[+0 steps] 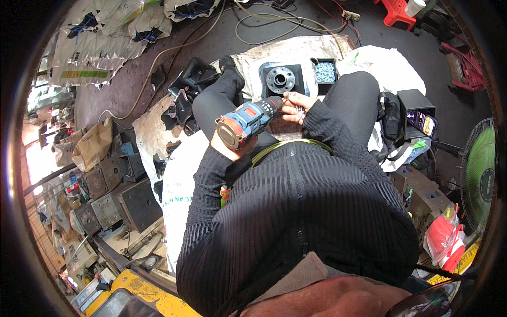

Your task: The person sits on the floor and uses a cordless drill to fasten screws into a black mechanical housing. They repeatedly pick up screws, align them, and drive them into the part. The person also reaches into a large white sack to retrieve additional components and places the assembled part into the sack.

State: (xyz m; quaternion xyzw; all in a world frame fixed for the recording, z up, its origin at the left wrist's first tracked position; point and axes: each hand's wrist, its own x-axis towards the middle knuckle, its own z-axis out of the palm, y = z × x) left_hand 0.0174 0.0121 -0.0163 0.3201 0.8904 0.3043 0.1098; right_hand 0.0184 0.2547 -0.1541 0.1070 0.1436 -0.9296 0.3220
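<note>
My left hand [232, 150] is wrapped round the grip of a blue and black cordless drill [247, 122], which points up and to the right. At its black chuck, my right hand [296, 107] has its thumb and forefinger pinched by the tip. Small shiny pieces that look like screws show in the curled fingers of that hand. Just beyond the hands, between my legs, a black part with a round, holed flange [280, 79] rests on a white sheet [256, 87]. Beside it stands a black box [318, 90] of small bluish-silver screws.
Black parts [194, 76] lie by my left leg. On the right are a phone [421, 122] in a dark box and a green fan [478, 177]. Dark metal blocks [138, 203] stand at left; a hose [182, 45] crosses the floor. A red stool [397, 15] stands far right.
</note>
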